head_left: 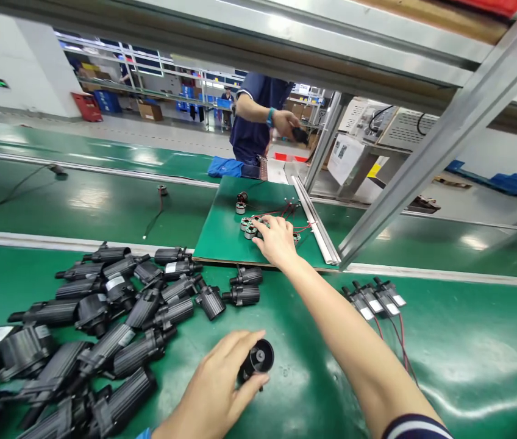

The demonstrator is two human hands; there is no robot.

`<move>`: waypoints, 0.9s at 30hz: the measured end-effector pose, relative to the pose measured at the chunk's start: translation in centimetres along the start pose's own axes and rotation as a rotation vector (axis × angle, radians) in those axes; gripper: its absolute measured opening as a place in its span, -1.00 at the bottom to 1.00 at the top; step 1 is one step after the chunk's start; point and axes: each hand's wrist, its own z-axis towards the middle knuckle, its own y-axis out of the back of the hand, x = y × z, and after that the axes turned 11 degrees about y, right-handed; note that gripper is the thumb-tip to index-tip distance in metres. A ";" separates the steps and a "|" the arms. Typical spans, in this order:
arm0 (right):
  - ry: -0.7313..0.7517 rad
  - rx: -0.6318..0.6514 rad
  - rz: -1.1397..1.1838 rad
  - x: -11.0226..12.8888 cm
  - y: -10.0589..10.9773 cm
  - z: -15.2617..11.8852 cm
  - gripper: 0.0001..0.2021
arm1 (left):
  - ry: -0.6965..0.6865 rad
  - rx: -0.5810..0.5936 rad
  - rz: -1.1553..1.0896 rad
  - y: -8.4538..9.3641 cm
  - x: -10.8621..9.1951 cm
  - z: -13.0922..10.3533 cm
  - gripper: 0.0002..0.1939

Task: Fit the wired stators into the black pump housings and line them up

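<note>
My left hand [215,384] is closed around a black ribbed pump housing [261,358], its round open end facing up with a small shaft in the middle. My right hand [277,239] reaches forward over a green board [222,235], fingers spread and bent at a cluster of small round motor stators [250,230] with red wires. Its fingertips touch or hover just over them; I cannot tell which. Behind these, another stator [241,208] sits apart on the board. To the left, many black pump housings [144,308] lie in a loose pile.
Several black units with red wires [374,299] lie on the right of the green bench. A metal post [427,140] slants up at the right. Across the line stands a co-worker [263,116] with a dark object in one hand. A wired part [161,191] rests on the middle strip.
</note>
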 end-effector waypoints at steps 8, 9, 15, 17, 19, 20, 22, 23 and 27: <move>0.015 0.013 -0.004 0.8 -2.2 0.8 -0.70 | 0.018 0.045 -0.018 0.1 -0.1 0.1 -0.50; 0.027 0.019 -0.001 0.9 -2.2 0.7 -0.70 | 0.030 0.055 -0.032 0.2 -0.2 0.2 -0.51; 0.073 0.057 -0.002 2.2 -0.7 0.5 -0.69 | 0.108 0.070 -0.118 0.1 -0.3 0.3 -0.53; 0.102 0.055 -0.010 3.0 1.6 -0.7 -0.68 | 0.141 0.053 -0.134 0.0 -0.1 0.4 -0.55; 0.145 0.011 -0.014 3.9 5.0 -3.3 -0.65 | 0.174 0.018 -0.158 -0.2 0.2 0.5 -0.53; 0.177 -0.042 -0.013 4.5 6.9 -5.0 -0.63 | 0.187 -0.005 -0.176 -0.2 0.3 0.5 -0.49; 0.232 -0.164 0.018 5.4 10.5 -8.9 -0.62 | 0.196 -0.049 -0.220 -0.4 0.3 0.4 -0.41; 0.242 -0.199 0.039 5.7 12.0 -10.8 -0.65 | 0.193 -0.067 -0.238 -0.4 0.2 0.3 -0.37; 0.238 -0.156 0.179 6.9 14.1 -16.7 -0.62 | 0.112 -0.084 -0.260 -0.7 -0.8 -0.4 -0.33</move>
